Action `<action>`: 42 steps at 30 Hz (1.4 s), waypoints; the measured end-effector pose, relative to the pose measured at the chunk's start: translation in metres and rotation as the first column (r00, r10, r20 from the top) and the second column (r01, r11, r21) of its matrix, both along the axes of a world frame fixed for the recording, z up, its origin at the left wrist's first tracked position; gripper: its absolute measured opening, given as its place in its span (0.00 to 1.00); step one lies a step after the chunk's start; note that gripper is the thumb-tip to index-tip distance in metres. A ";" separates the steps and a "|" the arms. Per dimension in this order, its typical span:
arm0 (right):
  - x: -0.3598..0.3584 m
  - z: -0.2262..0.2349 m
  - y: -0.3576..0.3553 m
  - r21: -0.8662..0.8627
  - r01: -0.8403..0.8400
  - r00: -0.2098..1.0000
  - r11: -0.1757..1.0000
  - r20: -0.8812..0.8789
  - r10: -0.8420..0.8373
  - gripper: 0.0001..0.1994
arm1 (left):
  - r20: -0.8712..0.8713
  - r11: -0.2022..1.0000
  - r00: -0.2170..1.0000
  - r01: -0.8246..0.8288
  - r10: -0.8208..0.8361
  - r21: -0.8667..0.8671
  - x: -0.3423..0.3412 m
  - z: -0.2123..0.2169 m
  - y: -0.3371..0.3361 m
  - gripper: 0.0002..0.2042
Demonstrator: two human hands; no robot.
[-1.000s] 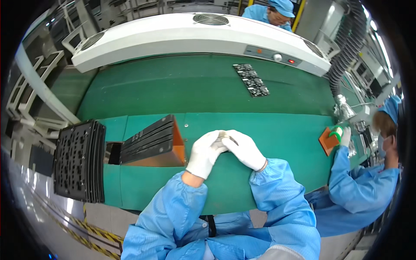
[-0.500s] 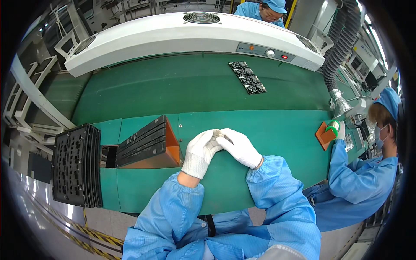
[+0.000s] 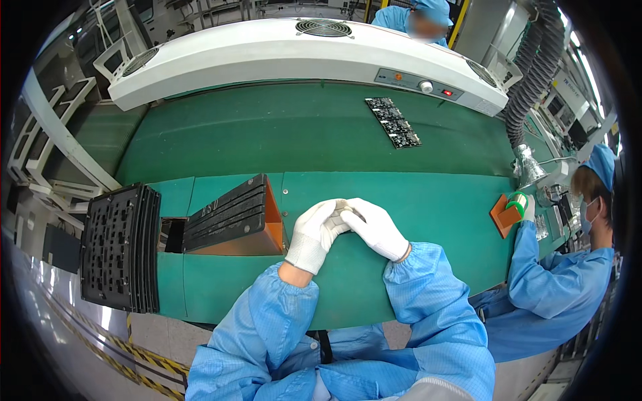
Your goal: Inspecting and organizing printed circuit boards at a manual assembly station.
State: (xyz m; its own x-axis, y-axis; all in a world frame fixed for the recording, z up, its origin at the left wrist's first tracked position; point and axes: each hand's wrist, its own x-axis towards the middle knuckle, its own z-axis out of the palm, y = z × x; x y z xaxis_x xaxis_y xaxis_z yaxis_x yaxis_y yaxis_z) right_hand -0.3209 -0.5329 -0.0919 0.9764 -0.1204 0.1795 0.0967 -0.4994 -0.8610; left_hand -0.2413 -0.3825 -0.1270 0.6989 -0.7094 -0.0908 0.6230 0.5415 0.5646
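Note:
White knit gloves cover both hands, which meet above the green mat point(image 3: 401, 200). My left hand point(image 3: 317, 230) has its palm partly turned inward and its fingers curled toward the other hand. From the right, my right hand point(image 3: 376, 228) reaches over with bent fingers, and its fingertips touch those of the left. Whatever may be pinched where the fingers meet is hidden. Nearest to my left hand is a slanted orange holder point(image 3: 273, 224) with black slabs point(image 3: 227, 215) leaning on it.
Black slotted trays point(image 3: 120, 247) stand at the left edge. Beyond the mat, a populated circuit board strip point(image 3: 393, 123) lies on a green belt point(image 3: 267, 127) beneath a white fan unit point(image 3: 234, 57). At right, a co-worker point(image 3: 555, 287) reaches toward a green-rimmed spool point(image 3: 517, 202) near an orange stand point(image 3: 503, 215).
The view has shifted slightly, so the bench and circuit board strip appear a little farther right. My hands stay together, with only small finger movement.

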 end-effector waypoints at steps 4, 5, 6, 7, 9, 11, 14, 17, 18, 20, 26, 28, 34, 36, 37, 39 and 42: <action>0.001 -0.002 -0.001 -0.051 0.010 1.000 0.999 0.010 -0.010 0.16 | -0.004 1.000 1.000 0.002 -0.002 -0.019 0.002 -0.004 -0.001 0.16; 0.000 0.000 0.000 -0.038 0.015 1.000 0.999 -0.007 -0.016 0.16 | -0.005 1.000 1.000 0.010 -0.011 -0.022 0.002 -0.005 -0.001 0.16; 0.000 0.001 0.000 -0.025 0.021 0.999 0.999 -0.025 -0.022 0.16 | -0.006 0.999 1.000 0.019 -0.019 -0.025 0.003 -0.006 -0.002 0.16; 0.000 0.001 0.000 -0.028 0.010 1.000 1.000 -0.025 -0.011 0.16 | -0.005 1.000 1.000 0.008 -0.009 -0.028 0.003 -0.007 -0.001 0.16; 0.000 0.001 0.000 -0.056 0.021 1.000 0.998 -0.014 -0.022 0.16 | -0.006 0.999 1.000 0.011 -0.011 -0.034 0.002 -0.005 -0.001 0.15; 0.001 -0.001 0.000 -0.039 0.009 1.000 0.999 -0.009 -0.009 0.16 | -0.008 1.000 1.000 0.000 0.000 -0.028 0.001 -0.003 0.000 0.15; 0.002 -0.001 0.003 -0.025 -0.009 1.000 1.000 0.008 0.009 0.15 | -0.002 1.000 1.000 -0.014 0.014 -0.025 0.001 -0.004 0.002 0.15; 0.001 -0.003 0.002 -0.006 -0.011 1.000 1.000 0.008 0.011 0.15 | 0.006 0.999 1.000 -0.013 0.014 -0.044 -0.001 -0.005 0.001 0.16; 0.001 -0.004 0.002 0.017 0.006 1.000 1.000 -0.004 -0.006 0.15 | 0.008 0.998 1.000 0.003 -0.002 -0.058 -0.001 -0.005 0.000 0.16; 0.001 -0.001 0.001 0.015 0.005 0.999 1.000 -0.032 -0.005 0.15 | 0.024 0.998 1.000 0.006 -0.005 -0.058 -0.001 -0.005 0.001 0.16; 0.001 0.003 0.005 0.004 0.013 0.999 1.000 -0.037 -0.012 0.15 | 0.012 0.999 1.000 -0.012 0.012 -0.045 -0.002 -0.004 0.002 0.16; 0.001 0.003 0.005 -0.011 0.004 1.000 1.000 -0.024 -0.004 0.15 | 0.005 0.999 1.000 -0.004 0.005 -0.048 -0.001 -0.006 0.002 0.15; 0.001 0.001 0.004 -0.011 0.022 0.999 1.000 -0.027 -0.022 0.14 | 0.034 0.999 0.999 -0.026 0.028 -0.044 -0.005 -0.001 0.001 0.13; 0.001 0.000 0.004 -0.020 0.019 1.000 1.000 -0.016 -0.020 0.14 | 0.039 0.999 0.999 -0.028 0.030 -0.041 -0.005 -0.001 0.002 0.13; 0.002 -0.001 0.004 -0.020 0.018 1.000 1.000 -0.015 -0.018 0.14 | 0.042 0.999 0.999 -0.028 0.030 -0.040 -0.004 -0.001 0.003 0.13; 0.003 -0.002 0.003 -0.034 0.016 1.000 0.999 0.010 -0.015 0.15 | 0.038 0.999 0.999 -0.024 0.026 -0.041 -0.004 0.000 0.003 0.14; 0.002 -0.002 0.004 -0.024 0.031 0.999 0.999 -0.007 -0.031 0.15 | 0.025 0.999 0.999 -0.021 0.022 -0.043 -0.003 -0.003 0.001 0.14</action>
